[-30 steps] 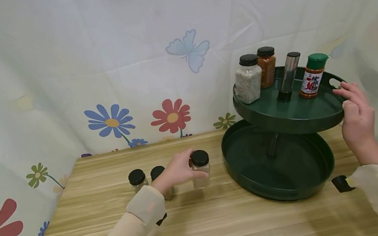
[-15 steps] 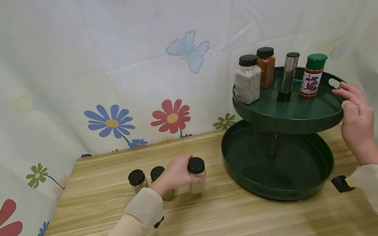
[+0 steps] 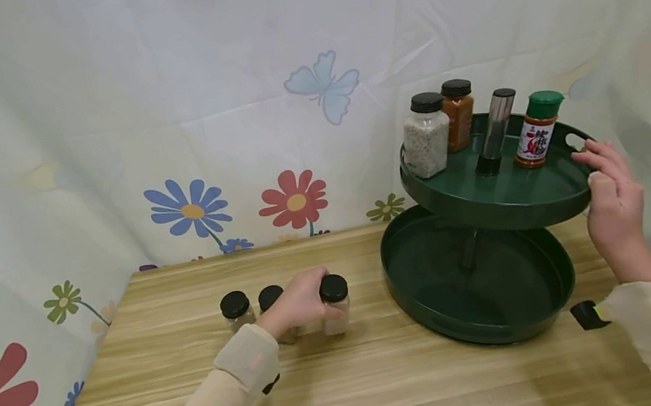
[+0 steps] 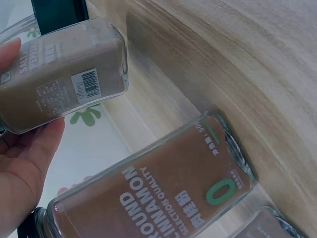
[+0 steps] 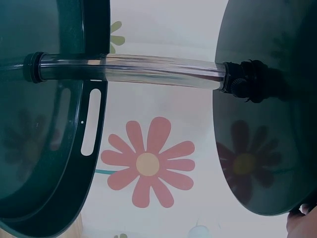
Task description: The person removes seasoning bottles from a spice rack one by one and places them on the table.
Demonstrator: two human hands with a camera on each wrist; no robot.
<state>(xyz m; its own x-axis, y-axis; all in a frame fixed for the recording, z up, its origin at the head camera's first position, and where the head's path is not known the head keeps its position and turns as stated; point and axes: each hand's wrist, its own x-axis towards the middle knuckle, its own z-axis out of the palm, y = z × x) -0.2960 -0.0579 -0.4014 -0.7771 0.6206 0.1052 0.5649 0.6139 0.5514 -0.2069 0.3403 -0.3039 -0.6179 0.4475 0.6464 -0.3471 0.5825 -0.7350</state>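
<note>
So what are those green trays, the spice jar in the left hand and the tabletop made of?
Green trays: painted metal or plastic, perhaps; smooth, reflective. Spice jar in the left hand: likely glass, glossy, clear, with thick edges. Tabletop: wood or wood-look laminate; streaky grain, low sheen.

Middle jar (image 4: 124, 208): "CINNAMON", "SELECTION QUALITY"; held jar (image 4: 110, 62): barcode (image 4: 86, 85).

Shiny post (image 5: 163, 70) has a slotted green tray (image 5: 72, 196) at one end and a plain green tray (image 5: 292, 144) at the other, chunky black fitting (image 5: 242, 82) at the plain end. Right hand (image 5: 304, 225)'s mostly cropped, touching the plain tray's rim well away from the post. Big pink flower (image 5: 147, 164) on the white backdrop (image 5: 173, 109) behind the post, kinda mirrored in the plain tray.
</note>
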